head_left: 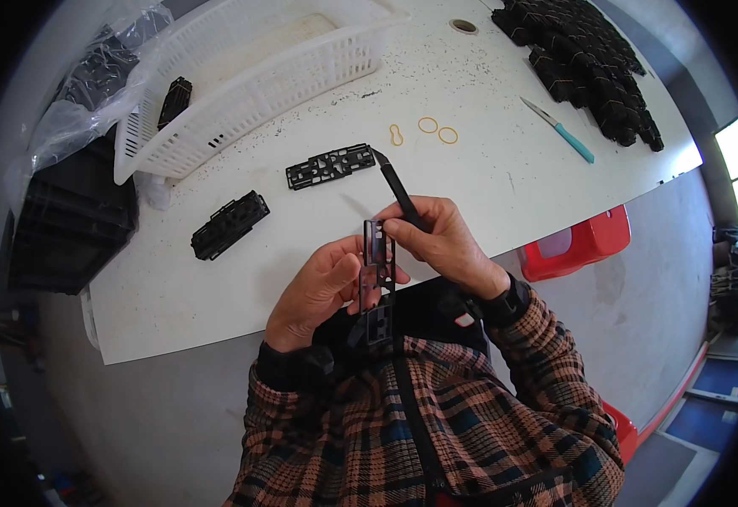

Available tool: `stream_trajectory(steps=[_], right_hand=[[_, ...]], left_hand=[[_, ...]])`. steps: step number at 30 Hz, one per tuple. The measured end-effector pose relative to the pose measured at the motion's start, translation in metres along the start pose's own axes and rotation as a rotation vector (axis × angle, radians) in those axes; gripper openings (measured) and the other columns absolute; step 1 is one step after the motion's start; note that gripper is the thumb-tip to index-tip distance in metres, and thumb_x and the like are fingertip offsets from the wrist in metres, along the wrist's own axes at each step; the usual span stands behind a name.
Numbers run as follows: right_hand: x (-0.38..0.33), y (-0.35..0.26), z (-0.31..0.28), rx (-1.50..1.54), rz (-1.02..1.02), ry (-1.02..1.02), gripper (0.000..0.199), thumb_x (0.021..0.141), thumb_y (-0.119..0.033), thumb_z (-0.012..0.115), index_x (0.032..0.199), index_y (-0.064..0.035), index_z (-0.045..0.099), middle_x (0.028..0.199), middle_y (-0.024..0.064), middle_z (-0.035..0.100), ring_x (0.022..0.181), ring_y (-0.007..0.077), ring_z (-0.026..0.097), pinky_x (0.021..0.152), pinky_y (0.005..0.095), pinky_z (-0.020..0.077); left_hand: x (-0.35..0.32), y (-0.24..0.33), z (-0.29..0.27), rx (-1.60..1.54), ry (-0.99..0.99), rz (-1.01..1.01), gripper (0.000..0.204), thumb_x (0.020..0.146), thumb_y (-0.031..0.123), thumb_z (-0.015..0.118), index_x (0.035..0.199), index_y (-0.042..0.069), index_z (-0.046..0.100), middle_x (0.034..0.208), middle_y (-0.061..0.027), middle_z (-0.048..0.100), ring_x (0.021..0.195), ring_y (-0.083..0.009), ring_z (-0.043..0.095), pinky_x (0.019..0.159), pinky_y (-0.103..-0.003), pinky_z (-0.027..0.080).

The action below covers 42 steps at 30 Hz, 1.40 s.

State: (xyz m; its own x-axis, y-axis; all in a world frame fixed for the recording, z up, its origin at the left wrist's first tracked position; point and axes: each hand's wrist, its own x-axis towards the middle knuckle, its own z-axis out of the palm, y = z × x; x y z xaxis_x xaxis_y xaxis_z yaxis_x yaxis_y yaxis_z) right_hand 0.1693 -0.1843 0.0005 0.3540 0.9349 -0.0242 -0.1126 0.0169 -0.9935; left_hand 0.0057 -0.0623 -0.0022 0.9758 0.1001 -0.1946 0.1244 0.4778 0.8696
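left grip (311, 289): half-curled, holding black frame (368, 275) | right grip (451, 245): clenched round knife (399, 193)

A plaid jacket (356, 422) meets 2 black wristbands (508, 306).

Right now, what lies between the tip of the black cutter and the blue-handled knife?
Three yellow rubber bands lie on the white table there, in the head view.
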Motion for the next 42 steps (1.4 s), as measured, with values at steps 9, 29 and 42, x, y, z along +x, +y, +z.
stream_trajectory(steps=[9, 29, 42], right_hand=[[0.001, 0.005, 0.009, -0.021, -0.048, 0.151, 0.020, 0.095, -0.014, 0.059, 0.107, 0.0000, 0.066, 0.075, -0.0048, 0.061, 0.057, -0.0008, 0.043, 0.049, 0.0159, 0.0334], [-0.006, 0.035, 0.006, -0.161, -0.015, 0.043, 0.015, 0.091, -0.008, 0.064, 0.100, 0.0037, 0.067, 0.081, 0.0005, 0.068, 0.076, 0.0039, 0.058, 0.071, 0.0203, 0.0479], [-0.025, 0.015, -0.007, -0.297, 0.016, 0.186, 0.027, 0.096, -0.008, 0.053, 0.119, 0.0032, 0.058, 0.075, 0.0000, 0.060, 0.065, 0.0059, 0.048, 0.060, 0.0235, 0.0397]], left_hand=[[-0.002, 0.012, 0.004, -0.084, 0.255, 0.121, 0.060, 0.087, 0.048, 0.067, 0.118, 0.000, 0.048, 0.090, -0.0090, 0.063, 0.067, -0.0096, 0.059, 0.054, -0.022, 0.048], [0.010, 0.015, 0.006, 0.299, 0.679, 0.345, 0.016, 0.092, 0.018, 0.067, 0.095, 0.004, 0.059, 0.070, 0.0036, 0.056, 0.056, -0.0015, 0.048, 0.047, -0.018, 0.039], [0.016, 0.009, -0.014, 0.617, 0.645, 0.530, 0.011, 0.095, 0.010, 0.061, 0.098, 0.001, 0.063, 0.068, 0.0075, 0.049, 0.060, -0.0001, 0.040, 0.052, -0.017, 0.035]])
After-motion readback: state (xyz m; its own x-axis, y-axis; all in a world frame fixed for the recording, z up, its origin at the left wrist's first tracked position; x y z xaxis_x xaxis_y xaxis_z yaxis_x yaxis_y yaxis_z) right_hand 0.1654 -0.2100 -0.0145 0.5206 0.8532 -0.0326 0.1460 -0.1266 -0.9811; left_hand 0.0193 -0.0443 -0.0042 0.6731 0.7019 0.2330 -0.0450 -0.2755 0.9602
